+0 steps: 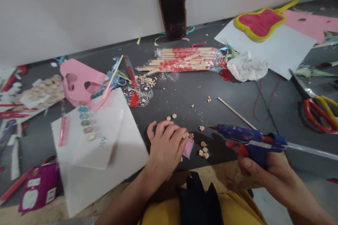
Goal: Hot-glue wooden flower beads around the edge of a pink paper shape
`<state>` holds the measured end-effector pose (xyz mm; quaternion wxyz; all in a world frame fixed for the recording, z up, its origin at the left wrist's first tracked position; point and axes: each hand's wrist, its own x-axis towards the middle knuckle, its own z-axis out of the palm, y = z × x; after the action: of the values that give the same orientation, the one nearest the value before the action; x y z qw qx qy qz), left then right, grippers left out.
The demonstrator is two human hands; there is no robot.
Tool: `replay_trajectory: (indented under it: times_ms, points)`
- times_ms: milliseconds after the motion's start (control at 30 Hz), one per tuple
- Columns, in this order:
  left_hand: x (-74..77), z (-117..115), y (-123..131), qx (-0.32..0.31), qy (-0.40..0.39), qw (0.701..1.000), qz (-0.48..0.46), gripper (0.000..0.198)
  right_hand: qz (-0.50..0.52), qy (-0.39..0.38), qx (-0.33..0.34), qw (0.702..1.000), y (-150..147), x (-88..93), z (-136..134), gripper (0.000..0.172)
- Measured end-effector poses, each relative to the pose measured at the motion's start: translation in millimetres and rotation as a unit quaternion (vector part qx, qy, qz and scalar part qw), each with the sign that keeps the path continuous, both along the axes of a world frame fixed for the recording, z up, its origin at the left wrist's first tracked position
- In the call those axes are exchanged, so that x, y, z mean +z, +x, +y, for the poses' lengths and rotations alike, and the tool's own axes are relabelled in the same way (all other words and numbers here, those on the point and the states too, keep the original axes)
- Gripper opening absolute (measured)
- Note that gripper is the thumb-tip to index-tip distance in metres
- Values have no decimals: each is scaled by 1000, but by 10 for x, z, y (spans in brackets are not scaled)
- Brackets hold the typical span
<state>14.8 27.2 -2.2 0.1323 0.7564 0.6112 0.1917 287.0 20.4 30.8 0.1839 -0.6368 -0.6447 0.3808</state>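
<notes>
Yellow fabric (158,214) and a jagged dark cloth (199,202) lie at the bottom edge, below the two forearms. Right hand (274,172) grasps a blue hot glue gun (250,142), its fingers around the handle by the red trigger (241,149); a clear glue stick (311,150) juts from the back, and the nozzle (212,127) points left, its tip just beside one small flower-shaped piece (201,128). Left hand (169,144) rests palm down on the dark worktop (182,93), thumb side against a small pink piece (188,148) with a dark edge; whether it pinches that piece cannot be told. Several pale flower-shaped pieces (188,135) sit at the pink piece's upper end, next to the fingertips, and a loose cluster (204,151) lies to its right. Beyond the glue gun, a thin wooden stick (235,111) slants across the worktop, with red-and-yellow-handled scissors (315,107) farther right. Plastic-wrapped sticks (185,59) lie toward the wall (92,7), where a dark phone (172,5) leans upright. White paper (132,140) lies left of the left hand, bearing a smaller sheet (92,156), near a purple packet (39,188).
</notes>
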Motion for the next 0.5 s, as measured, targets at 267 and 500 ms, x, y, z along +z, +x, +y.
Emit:
replay_trajectory:
  times_ms: [267,500]
  points:
    - [-19,-4,6,2,-11,1000,-13,13,-30,39,145,988,-180,19,56,28]
    - [-13,-6,-5,2,-19,1000,-13,14,-72,70,176,979,-237,-7,63,27]
